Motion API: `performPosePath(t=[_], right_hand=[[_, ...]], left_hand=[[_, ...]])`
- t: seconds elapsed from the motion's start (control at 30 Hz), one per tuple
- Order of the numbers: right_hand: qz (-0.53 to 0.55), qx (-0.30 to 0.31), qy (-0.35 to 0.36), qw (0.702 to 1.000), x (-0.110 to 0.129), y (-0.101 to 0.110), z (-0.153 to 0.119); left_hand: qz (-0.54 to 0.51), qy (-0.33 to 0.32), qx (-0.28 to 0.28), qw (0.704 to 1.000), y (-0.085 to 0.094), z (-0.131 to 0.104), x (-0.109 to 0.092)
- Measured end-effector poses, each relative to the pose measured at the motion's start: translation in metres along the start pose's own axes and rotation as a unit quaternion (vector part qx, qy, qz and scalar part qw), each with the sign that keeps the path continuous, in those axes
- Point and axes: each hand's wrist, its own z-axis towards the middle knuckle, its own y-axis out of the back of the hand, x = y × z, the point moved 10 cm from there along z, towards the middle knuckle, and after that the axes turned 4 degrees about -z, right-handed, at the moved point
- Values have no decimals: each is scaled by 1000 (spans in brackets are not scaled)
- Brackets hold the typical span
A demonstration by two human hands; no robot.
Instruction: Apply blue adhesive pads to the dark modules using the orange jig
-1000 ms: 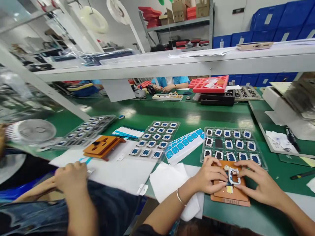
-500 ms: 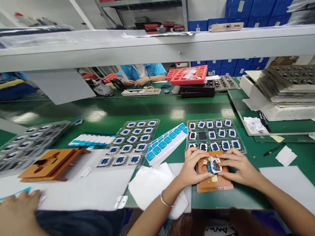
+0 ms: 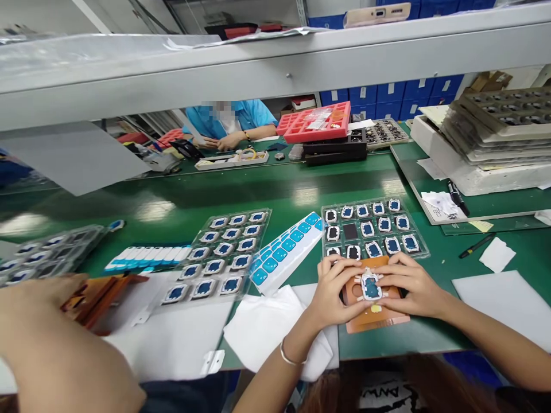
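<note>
A small white frame with a blue face (image 3: 371,287) sits over the orange fixture (image 3: 379,324) near the table's front edge. My left hand (image 3: 340,291) is closed at its left side, index finger at the top and thumb at the lower edge. From the right, my right hand (image 3: 411,285) grips the same frame with bent fingers, its thumb low on the fixture. A yellow tab (image 3: 376,308) shows just below the frame. Right behind my hands lies a clear tray of similar frames (image 3: 350,231).
Left of my hands are a blue sticker sheet (image 3: 282,252), a white cloth (image 3: 267,330) and another frame tray (image 3: 224,249). A co-worker's arm (image 3: 55,344) reaches over an orange fixture (image 3: 112,298). A shelf beam (image 3: 258,74) crosses above; stacked trays (image 3: 486,137) stand right.
The white frame has turned from tilted to lying flatter, its blue face now showing. My hands stay around it. The co-worker's arm has moved in over the left fixture. The view has shifted.
</note>
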Motion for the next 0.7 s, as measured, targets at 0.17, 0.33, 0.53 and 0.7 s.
performPosePath(t=[0.17,0.33,0.53,0.7], right_hand=[[1,7,-4,1000,0,-1,0],[1,4,-6,1000,0,-1,0],[-6,15,-8,1000,1,-1,0],[-10,49,-7,999,1,-9,-1]], left_hand=[[7,-12,-2,1000,1,0,-2],[7,-5,4,1000,0,0,-2],[17,12,11,1000,-1,-1,1],[-7,20,38,999,-9,-2,9]])
